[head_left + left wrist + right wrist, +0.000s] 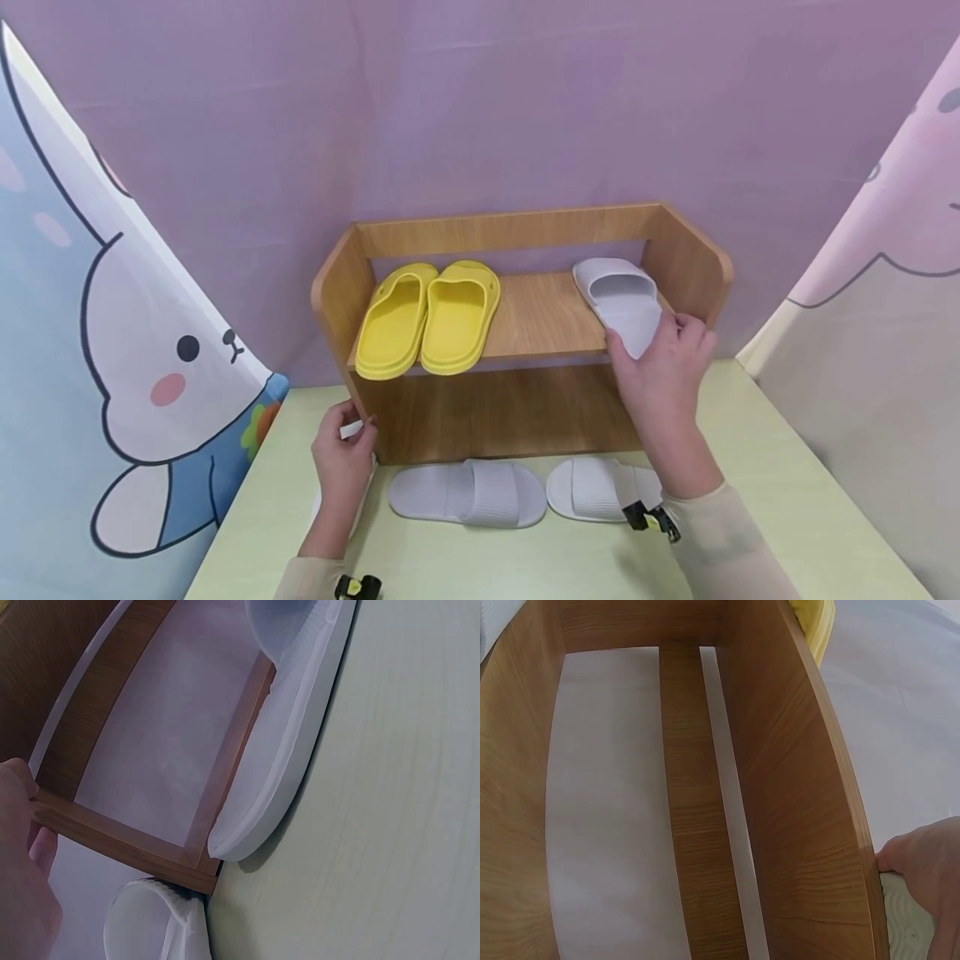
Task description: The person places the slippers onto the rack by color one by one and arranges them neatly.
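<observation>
Wooden rack stands between the hands. Left hand pinches the near edge of its left panel. Yellow clogs occupy the upper shelf's left part. Pale grey slipper lies at the shelf's right end, its heel gripped by the right hand. The right wrist view alone shows that slipper's wavy-patterned sole.

Soft, diffuse light evenly brightens the head view; a faint, blurry shadow lies right of centre on the flat, pale green desk. Left wrist: dimmer, shadow darkening beside a pale grey, ribbed slipper. Right wrist: distortion bows the brown, wood-grained shelf.
</observation>
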`<state>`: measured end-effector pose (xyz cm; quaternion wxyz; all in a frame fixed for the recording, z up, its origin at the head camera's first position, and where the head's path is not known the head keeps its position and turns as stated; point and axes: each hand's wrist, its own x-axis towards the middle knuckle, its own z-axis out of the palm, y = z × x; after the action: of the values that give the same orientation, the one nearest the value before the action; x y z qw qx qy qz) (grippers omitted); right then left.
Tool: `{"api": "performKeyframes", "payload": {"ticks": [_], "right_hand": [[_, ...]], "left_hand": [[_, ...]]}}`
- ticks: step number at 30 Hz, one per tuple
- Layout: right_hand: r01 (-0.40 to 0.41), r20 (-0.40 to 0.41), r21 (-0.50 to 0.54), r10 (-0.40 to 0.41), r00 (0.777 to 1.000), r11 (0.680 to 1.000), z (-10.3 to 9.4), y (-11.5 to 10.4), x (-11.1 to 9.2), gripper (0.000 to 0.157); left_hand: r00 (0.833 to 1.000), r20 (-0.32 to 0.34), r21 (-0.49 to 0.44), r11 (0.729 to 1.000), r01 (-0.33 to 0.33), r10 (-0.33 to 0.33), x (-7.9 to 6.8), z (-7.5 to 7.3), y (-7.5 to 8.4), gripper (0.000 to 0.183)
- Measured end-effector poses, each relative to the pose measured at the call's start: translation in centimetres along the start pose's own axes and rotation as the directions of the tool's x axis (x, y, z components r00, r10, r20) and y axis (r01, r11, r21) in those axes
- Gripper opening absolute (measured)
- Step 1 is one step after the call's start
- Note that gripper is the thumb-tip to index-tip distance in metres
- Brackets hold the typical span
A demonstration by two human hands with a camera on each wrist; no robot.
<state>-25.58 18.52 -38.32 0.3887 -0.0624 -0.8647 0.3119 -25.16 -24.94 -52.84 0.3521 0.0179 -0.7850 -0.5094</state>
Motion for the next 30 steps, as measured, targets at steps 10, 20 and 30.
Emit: {"api": "performKeyframes", "payload": {"ticks": [10,20,30], "right_hand": [[0.013,-0.015,-0.018,-0.013,1.0,1.0,-0.1,-0.1,0.0,0.081],[0.023,0.008,-0.016,-0.023,1.0,1.0,-1.0,-0.4,-0.4,0.092],[0.134,-0.068,0.089,-0.129,0.989,0.987,-2.5,1.1,-0.7,0.086]], "left_hand": [[1.0,-0.002,0.005,1.0,0.002,-0.002,0.0,-0.1,0.1,0.034],[1.0,0.001,0.016,1.0,0.014,-0.014,-0.1,-0.1,0.1,0.034],[1.0,0.002,0.011,1.0,0.016,-0.016,-0.1,-0.1,0.2,0.034]]}}
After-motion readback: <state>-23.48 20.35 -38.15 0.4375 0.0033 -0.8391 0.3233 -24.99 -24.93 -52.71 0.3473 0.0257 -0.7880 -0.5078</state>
